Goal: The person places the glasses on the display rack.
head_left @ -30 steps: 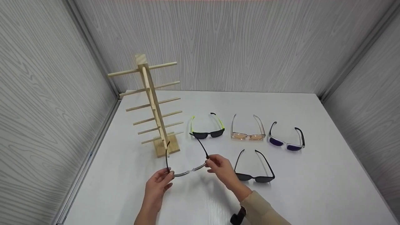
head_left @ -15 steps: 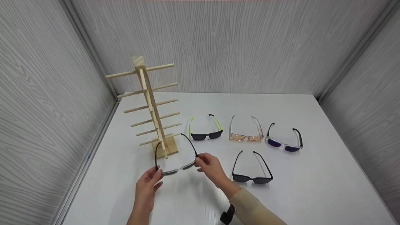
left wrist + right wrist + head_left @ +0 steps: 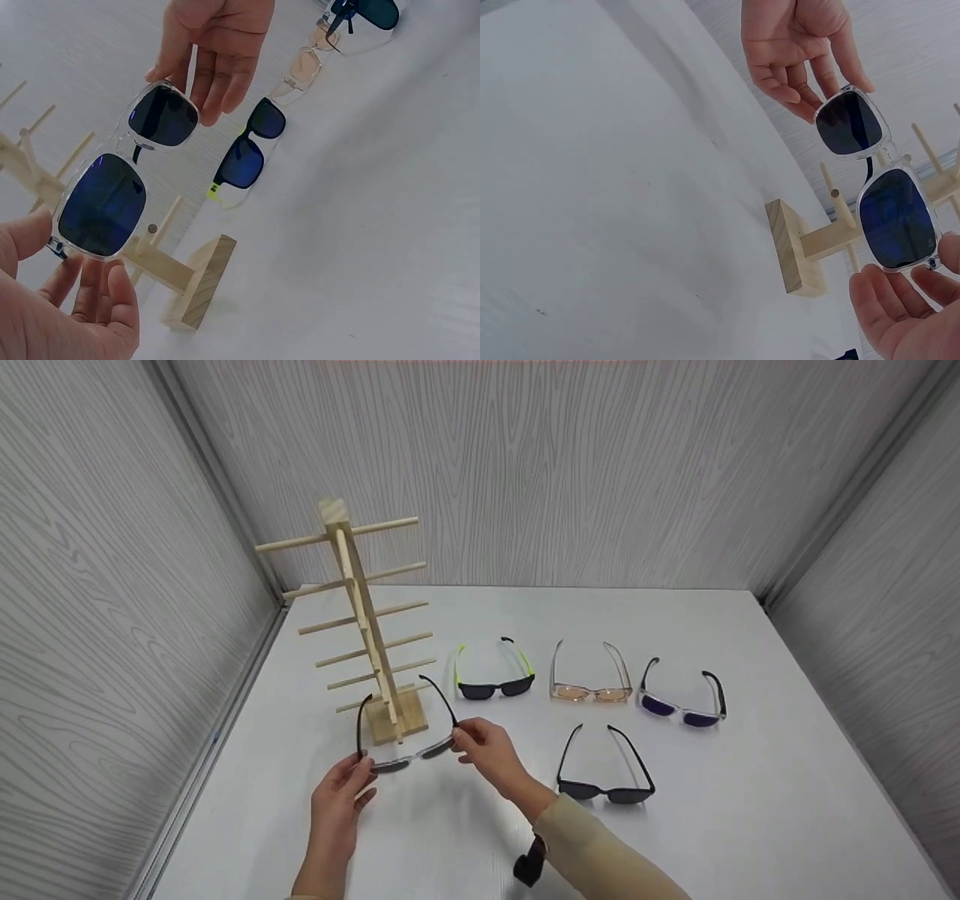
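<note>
Between both hands, a pair of sunglasses point(image 3: 414, 758) with a clear frame, dark lenses and black temples is held above the table, temples pointing at the stand. My left hand point(image 3: 337, 802) pinches its left hinge corner; my right hand point(image 3: 487, 754) pinches the right one. In the left wrist view, the dark lenses point(image 3: 103, 205) face the camera, with thumb and fingers at each end of the frame. Just beyond the glasses rises a wooden display stand point(image 3: 358, 585) with several pegs. Its lowest pegs and base point(image 3: 412, 715) lie close behind the temples.
Right of the stand rest black-and-yellow sunglasses point(image 3: 495, 690), clear glasses with orange lenses point(image 3: 592, 694) and clear-framed sunglasses with purple lenses point(image 3: 681, 715). Black sunglasses point(image 3: 606, 793) lie nearer, right of my right hand. Grey panels point(image 3: 480, 472) wall in the white table point(image 3: 750, 825).
Both hands have carried the clear-framed sunglasses left and slightly away from me, closer to the stand. The front has tipped so more of the lenses shows. The head view shifted slightly.
</note>
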